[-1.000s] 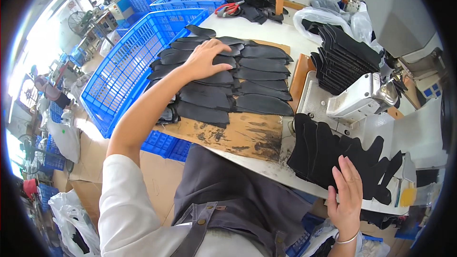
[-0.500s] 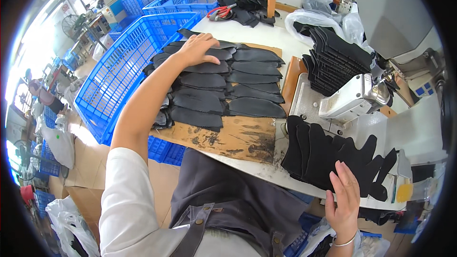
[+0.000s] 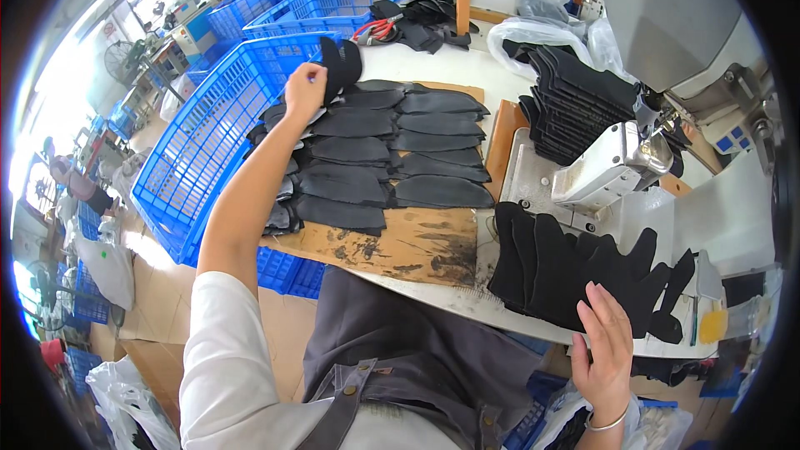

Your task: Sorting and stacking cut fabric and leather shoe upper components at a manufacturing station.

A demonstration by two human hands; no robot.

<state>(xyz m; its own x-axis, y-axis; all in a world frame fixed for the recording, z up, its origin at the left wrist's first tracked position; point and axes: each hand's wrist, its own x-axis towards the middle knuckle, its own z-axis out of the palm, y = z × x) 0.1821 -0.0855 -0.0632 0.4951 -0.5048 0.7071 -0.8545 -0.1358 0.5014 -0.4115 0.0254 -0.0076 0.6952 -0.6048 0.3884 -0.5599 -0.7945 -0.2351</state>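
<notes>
My left hand (image 3: 307, 93) is closed on a curved black fabric piece (image 3: 340, 67), raised at the far end of the rows. Below it, rows of overlapping dark leaf-shaped pieces (image 3: 346, 150) cover most of a stained brown board (image 3: 400, 250). At the near right, my right hand (image 3: 606, 342) is open, fingers extended, in front of a pile of black glove-shaped pieces (image 3: 567, 271). From this angle I cannot tell whether its fingertips touch the pile.
A white sewing machine head (image 3: 596, 171) stands right of the board, with a stack of black cut pieces (image 3: 575, 104) behind it. Blue crates (image 3: 200, 146) line the left side. Red-handled scissors (image 3: 379, 29) lie by black scraps (image 3: 429, 17) at the back.
My left hand has moved left from over the rows and closed, lifting a black fabric piece upright. My right hand stays nearly in place.
</notes>
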